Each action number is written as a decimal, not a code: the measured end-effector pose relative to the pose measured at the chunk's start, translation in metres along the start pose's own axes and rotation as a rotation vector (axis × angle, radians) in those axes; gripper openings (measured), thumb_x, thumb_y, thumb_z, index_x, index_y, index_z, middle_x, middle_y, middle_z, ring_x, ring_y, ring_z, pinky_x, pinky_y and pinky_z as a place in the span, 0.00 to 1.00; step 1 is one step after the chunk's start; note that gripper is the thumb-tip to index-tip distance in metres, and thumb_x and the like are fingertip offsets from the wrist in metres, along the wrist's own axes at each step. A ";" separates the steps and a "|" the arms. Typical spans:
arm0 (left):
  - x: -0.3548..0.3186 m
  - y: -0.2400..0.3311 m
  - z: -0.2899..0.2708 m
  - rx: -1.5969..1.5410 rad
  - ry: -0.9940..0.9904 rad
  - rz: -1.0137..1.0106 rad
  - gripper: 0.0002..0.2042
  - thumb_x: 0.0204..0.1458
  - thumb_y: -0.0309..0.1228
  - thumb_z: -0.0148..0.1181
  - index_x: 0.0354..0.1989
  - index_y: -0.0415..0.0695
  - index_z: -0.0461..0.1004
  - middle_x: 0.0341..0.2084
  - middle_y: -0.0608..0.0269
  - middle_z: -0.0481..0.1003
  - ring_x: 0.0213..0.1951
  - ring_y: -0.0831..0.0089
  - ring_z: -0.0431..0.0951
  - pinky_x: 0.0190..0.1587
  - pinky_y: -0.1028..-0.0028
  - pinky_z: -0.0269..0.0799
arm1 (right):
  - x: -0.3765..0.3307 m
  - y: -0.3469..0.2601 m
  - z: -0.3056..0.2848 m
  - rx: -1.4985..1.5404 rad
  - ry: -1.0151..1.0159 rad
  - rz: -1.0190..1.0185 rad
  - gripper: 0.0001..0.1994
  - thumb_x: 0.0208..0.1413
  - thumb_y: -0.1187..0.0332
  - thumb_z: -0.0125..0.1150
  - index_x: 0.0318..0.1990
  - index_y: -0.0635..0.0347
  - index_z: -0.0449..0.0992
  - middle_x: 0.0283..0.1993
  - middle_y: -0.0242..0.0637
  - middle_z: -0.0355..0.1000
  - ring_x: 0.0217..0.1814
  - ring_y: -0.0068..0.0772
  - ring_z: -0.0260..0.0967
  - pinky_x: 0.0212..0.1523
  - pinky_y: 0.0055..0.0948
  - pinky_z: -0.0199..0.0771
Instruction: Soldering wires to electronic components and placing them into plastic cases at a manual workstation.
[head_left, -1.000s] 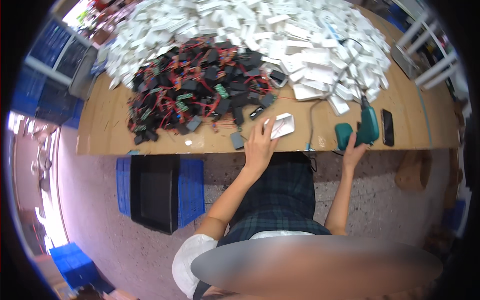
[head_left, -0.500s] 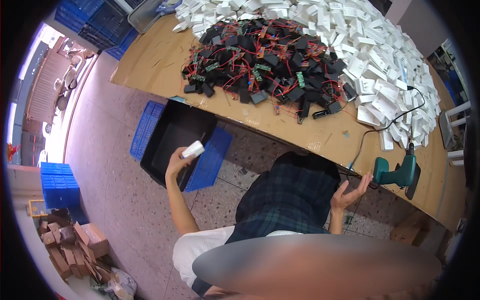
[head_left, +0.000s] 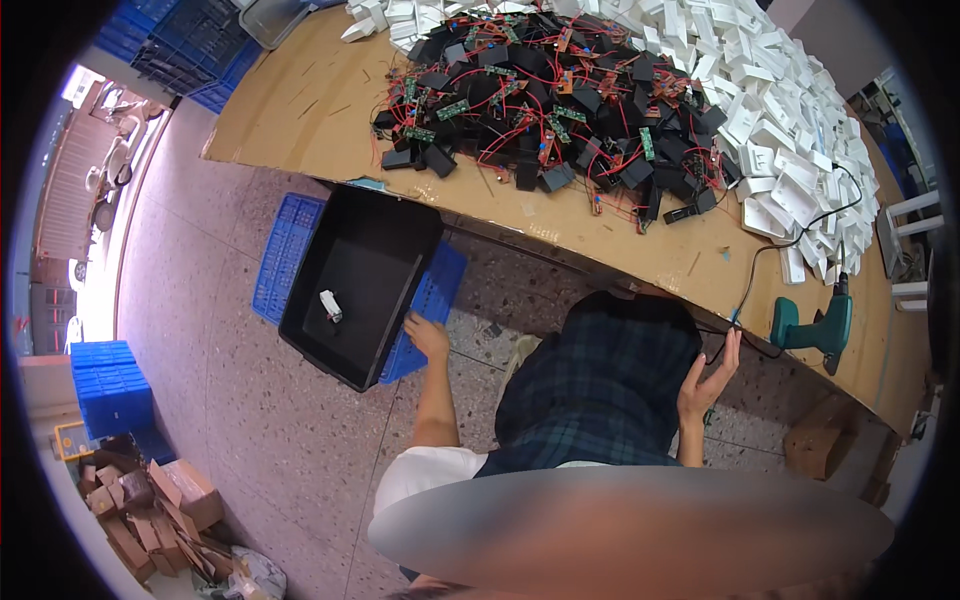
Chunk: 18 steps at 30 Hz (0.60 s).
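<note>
A small white plastic case [head_left: 331,306] lies in the black bin [head_left: 365,225], which stands on blue crates left of my legs. My left hand [head_left: 428,337] is beside the bin's right rim, its fingers loosely apart and holding nothing. I cannot tell whether the fingertips touch the rim. My right hand [head_left: 708,385] is raised near the table's front edge, fingers stretched out and nothing in it. Just beyond it, a green pistol-grip power tool [head_left: 815,328] with a black cord rests at the table edge.
On the cardboard-covered table [head_left: 290,125] lie a heap of black parts [head_left: 555,110] with red wires and circuit boards, and a large pile of white plastic cases [head_left: 775,150]. Blue crates [head_left: 110,385] and cardboard boxes [head_left: 150,515] stand on the floor at left.
The white case has left my left hand and now lies in the black bin. That hand has drawn back rightward to the rim. My right hand remains open; the whole view has shifted slightly.
</note>
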<state>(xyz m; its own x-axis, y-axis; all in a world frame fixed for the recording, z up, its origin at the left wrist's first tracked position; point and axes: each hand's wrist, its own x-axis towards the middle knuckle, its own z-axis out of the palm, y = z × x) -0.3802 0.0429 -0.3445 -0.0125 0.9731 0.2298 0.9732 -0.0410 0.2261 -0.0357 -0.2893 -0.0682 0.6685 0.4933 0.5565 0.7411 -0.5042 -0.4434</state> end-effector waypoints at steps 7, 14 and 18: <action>0.017 -0.039 0.082 0.283 -0.249 -0.177 0.31 0.54 0.30 0.59 0.66 0.36 0.60 0.64 0.43 0.61 0.62 0.46 0.67 0.56 0.59 0.77 | 0.010 -0.013 -0.002 0.061 -0.078 0.014 0.29 0.59 0.81 0.53 0.70 0.66 0.58 0.72 0.52 0.57 0.77 0.52 0.51 0.75 0.42 0.48; 0.021 0.010 0.071 0.339 -0.491 -0.233 0.30 0.59 0.31 0.53 0.69 0.36 0.57 0.61 0.49 0.64 0.59 0.53 0.71 0.45 0.61 0.84 | -0.002 -0.005 -0.019 0.067 -0.098 0.068 0.29 0.57 0.81 0.55 0.67 0.66 0.61 0.70 0.52 0.60 0.75 0.52 0.55 0.73 0.40 0.55; 0.034 -0.017 0.102 0.450 -0.396 -0.144 0.38 0.51 0.38 0.64 0.68 0.33 0.57 0.59 0.50 0.65 0.58 0.53 0.71 0.47 0.60 0.83 | 0.004 -0.007 -0.014 0.116 -0.058 0.083 0.28 0.57 0.80 0.56 0.67 0.66 0.61 0.69 0.51 0.60 0.73 0.51 0.57 0.72 0.41 0.56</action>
<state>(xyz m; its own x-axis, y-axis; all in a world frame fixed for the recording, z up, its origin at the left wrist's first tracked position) -0.3738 0.0997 -0.4372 -0.1493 0.9755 -0.1614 0.9705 0.1133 -0.2126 -0.0393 -0.2937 -0.0534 0.7276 0.4954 0.4745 0.6832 -0.4614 -0.5660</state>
